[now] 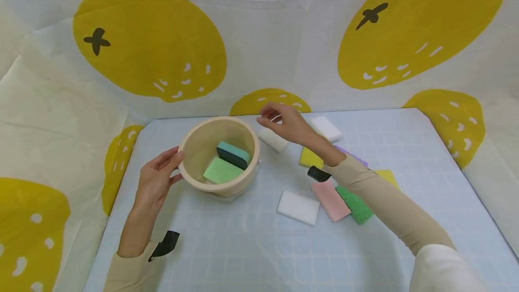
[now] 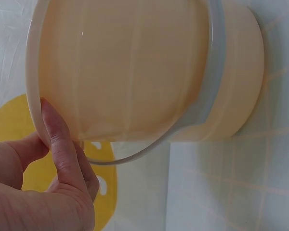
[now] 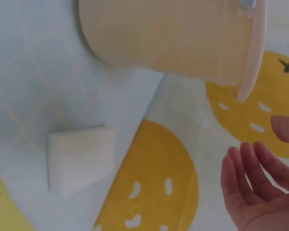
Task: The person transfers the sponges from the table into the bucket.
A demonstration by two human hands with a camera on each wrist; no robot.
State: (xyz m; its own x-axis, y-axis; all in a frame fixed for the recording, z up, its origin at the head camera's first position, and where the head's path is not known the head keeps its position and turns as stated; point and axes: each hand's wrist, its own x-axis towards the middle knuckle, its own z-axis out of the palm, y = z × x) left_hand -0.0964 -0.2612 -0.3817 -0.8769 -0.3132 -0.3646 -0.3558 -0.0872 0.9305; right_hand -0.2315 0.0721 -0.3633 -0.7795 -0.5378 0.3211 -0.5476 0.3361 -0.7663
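Observation:
My left hand [image 1: 156,177] pinches the left side of the rim of a cream plastic bucket [image 1: 198,145], thumb and fingers on either side of the rim in the left wrist view. Inside the bucket lie a light green sponge [image 1: 222,171] and a teal sponge [image 1: 234,153] with a dark scouring side, tilted against it. My right hand [image 1: 284,123] hovers just right of the bucket's rim, fingers loosely bent and nothing in them. Below it a white sponge [image 1: 273,140] lies on the table, also visible as a white block [image 3: 79,161] in the right wrist view.
Right of the bucket lie more sponges: white [image 1: 298,208], pink [image 1: 330,199], green [image 1: 355,205], yellow [image 1: 310,158], purple [image 1: 353,155], another yellow [image 1: 387,176] and a white one [image 1: 325,128] at the back. A fruit-printed cloth [image 1: 279,57] encloses the blue table [image 1: 243,247].

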